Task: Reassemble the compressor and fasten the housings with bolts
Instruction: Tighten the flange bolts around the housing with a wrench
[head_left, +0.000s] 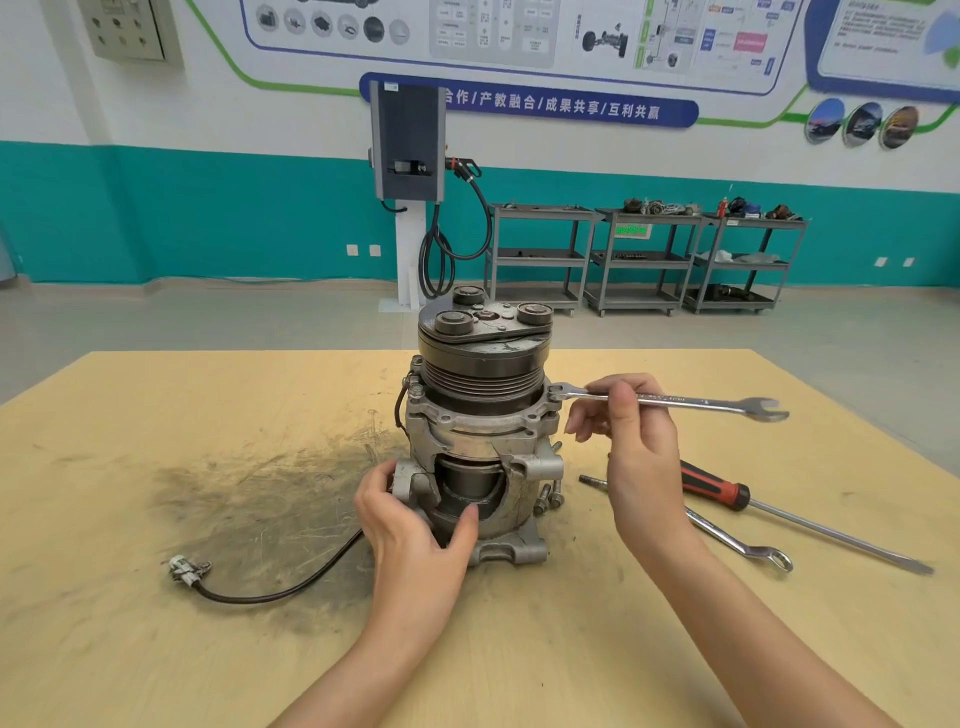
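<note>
A grey metal compressor stands upright on the wooden table, its black grooved pulley and clutch plate on top. A cutaway window in the lower housing shows the dark inner cylinder. My left hand grips the lower housing at its left front. My right hand holds a combination wrench level, with its ring end on a bolt at the upper housing's right flange. Several loose bolts lean against the compressor's right side.
A black cable with a white connector trails left from the compressor over a dark grease stain. To the right lie a red-handled screwdriver, a second wrench and a long bolt. Grey carts and a charging post stand at the far wall.
</note>
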